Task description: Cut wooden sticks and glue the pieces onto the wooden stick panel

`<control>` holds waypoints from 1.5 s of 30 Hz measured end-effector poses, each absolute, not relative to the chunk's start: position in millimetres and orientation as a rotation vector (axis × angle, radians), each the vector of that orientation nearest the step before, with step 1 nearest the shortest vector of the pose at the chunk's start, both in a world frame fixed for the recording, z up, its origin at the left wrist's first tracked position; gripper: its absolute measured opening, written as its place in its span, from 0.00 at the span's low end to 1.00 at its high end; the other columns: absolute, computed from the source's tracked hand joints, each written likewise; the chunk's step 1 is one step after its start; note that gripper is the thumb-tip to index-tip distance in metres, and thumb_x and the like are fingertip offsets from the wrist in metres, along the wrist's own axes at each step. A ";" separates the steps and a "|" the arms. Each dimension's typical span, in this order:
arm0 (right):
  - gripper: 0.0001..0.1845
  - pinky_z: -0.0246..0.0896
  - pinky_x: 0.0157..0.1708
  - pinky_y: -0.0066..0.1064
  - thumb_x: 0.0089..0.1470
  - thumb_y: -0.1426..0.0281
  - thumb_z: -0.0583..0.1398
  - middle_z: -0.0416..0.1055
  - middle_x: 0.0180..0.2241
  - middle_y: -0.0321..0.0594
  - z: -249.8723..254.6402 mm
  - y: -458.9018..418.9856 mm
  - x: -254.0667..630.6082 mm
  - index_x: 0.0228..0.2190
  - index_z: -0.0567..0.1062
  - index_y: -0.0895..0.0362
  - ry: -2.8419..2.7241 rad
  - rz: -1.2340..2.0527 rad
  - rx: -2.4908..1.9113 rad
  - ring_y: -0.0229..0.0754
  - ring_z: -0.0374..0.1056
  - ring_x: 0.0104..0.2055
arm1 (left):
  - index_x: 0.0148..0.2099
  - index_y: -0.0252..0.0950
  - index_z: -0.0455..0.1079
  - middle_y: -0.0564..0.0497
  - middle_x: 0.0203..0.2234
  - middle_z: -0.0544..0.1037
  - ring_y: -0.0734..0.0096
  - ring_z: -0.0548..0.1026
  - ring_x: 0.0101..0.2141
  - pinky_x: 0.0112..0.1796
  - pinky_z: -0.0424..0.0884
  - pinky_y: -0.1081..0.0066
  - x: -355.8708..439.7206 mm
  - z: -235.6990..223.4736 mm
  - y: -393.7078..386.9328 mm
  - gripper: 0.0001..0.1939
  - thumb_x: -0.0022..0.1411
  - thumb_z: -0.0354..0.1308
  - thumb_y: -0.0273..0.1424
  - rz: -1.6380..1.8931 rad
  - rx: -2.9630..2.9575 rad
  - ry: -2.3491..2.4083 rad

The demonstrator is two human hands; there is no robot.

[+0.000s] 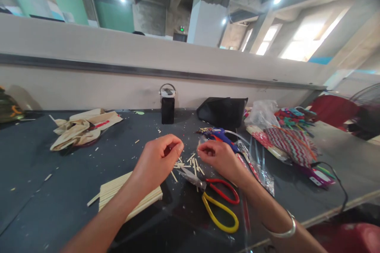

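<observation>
My left hand (158,159) hovers over the dark table (44,205) with its fingers curled into a pinch; what they hold is too small to make out. My right hand (218,158) is curled too, fingertips pressed together just right of a scatter of short cut wooden sticks (190,162). Both hands sit above those pieces, a few centimetres apart. Scissors (218,201) with one red and one yellow handle lie shut in front of my right wrist. A bundle of long wooden sticks (118,193) lies under my left forearm. A silver bangle (282,231) circles my right wrist.
A blue glue gun (221,136) lies behind my right hand, beside clear plastic wrapping (258,166). A black box (224,110), a small black device (168,106), crumpled brown paper (83,126) and colourful craft materials (287,134) line the back. A low wall (89,75) bounds the table.
</observation>
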State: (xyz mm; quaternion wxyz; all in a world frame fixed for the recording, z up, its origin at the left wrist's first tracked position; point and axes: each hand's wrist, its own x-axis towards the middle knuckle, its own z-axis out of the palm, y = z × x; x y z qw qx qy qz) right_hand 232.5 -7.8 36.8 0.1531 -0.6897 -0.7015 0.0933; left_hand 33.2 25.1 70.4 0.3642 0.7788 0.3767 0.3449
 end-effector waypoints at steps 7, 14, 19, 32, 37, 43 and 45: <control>0.06 0.65 0.35 0.33 0.56 0.74 0.59 0.73 0.29 0.41 -18.4 -9.1 249.9 0.29 0.76 0.63 -1.944 0.497 -2.114 0.42 0.71 0.32 | 0.33 0.36 0.71 0.57 0.20 0.66 0.76 0.61 0.22 0.22 0.57 0.76 28.3 72.8 25.7 0.11 0.61 0.53 0.36 0.898 1.946 0.951; 0.10 0.63 0.28 0.28 0.53 0.68 0.63 0.71 0.25 0.36 -22.6 -2.0 255.2 0.27 0.75 0.63 -1.741 0.762 -2.010 0.38 0.68 0.27 | 0.30 0.35 0.71 0.57 0.18 0.64 0.77 0.60 0.20 0.21 0.55 0.76 37.0 67.0 23.5 0.11 0.61 0.53 0.35 0.806 1.900 0.901; 0.17 0.49 0.16 0.24 0.58 0.57 0.54 0.64 0.16 0.29 35.1 -8.1 225.5 0.34 0.74 0.58 -1.560 0.879 -1.720 0.31 0.55 0.16 | 0.31 0.35 0.70 0.55 0.22 0.70 0.76 0.65 0.20 0.20 0.60 0.76 42.3 57.7 28.7 0.11 0.60 0.54 0.37 0.727 1.651 0.911; 0.16 0.36 0.16 0.23 0.46 0.59 0.67 0.59 0.16 0.28 68.8 17.4 174.5 0.25 0.74 0.60 -1.122 1.228 -0.985 0.27 0.46 0.17 | 0.30 0.32 0.70 0.51 0.22 0.74 0.73 0.73 0.20 0.19 0.67 0.75 26.1 76.1 28.3 0.14 0.56 0.61 0.40 0.864 1.183 0.719; 0.16 0.34 0.15 0.23 0.44 0.59 0.68 0.58 0.16 0.28 68.0 19.7 179.1 0.24 0.75 0.60 -1.084 1.256 -0.962 0.27 0.46 0.17 | 0.29 0.33 0.70 0.51 0.22 0.75 0.73 0.73 0.20 0.19 0.68 0.75 29.8 73.7 29.0 0.13 0.55 0.62 0.39 0.809 1.114 0.684; 0.16 0.33 0.16 0.24 0.43 0.59 0.69 0.55 0.16 0.27 70.7 18.9 182.2 0.23 0.75 0.59 -1.071 1.326 -0.963 0.27 0.44 0.18 | 0.27 0.33 0.69 0.52 0.19 0.75 0.73 0.73 0.18 0.20 0.68 0.74 29.3 73.7 29.8 0.12 0.57 0.61 0.36 0.786 1.095 0.638; 0.15 0.33 0.16 0.24 0.44 0.60 0.68 0.56 0.17 0.28 70.7 17.8 181.0 0.23 0.75 0.59 -1.079 1.317 -0.934 0.27 0.44 0.18 | 0.27 0.33 0.69 0.51 0.20 0.75 0.72 0.73 0.19 0.21 0.68 0.73 28.3 73.8 29.5 0.14 0.59 0.58 0.37 0.784 1.096 0.606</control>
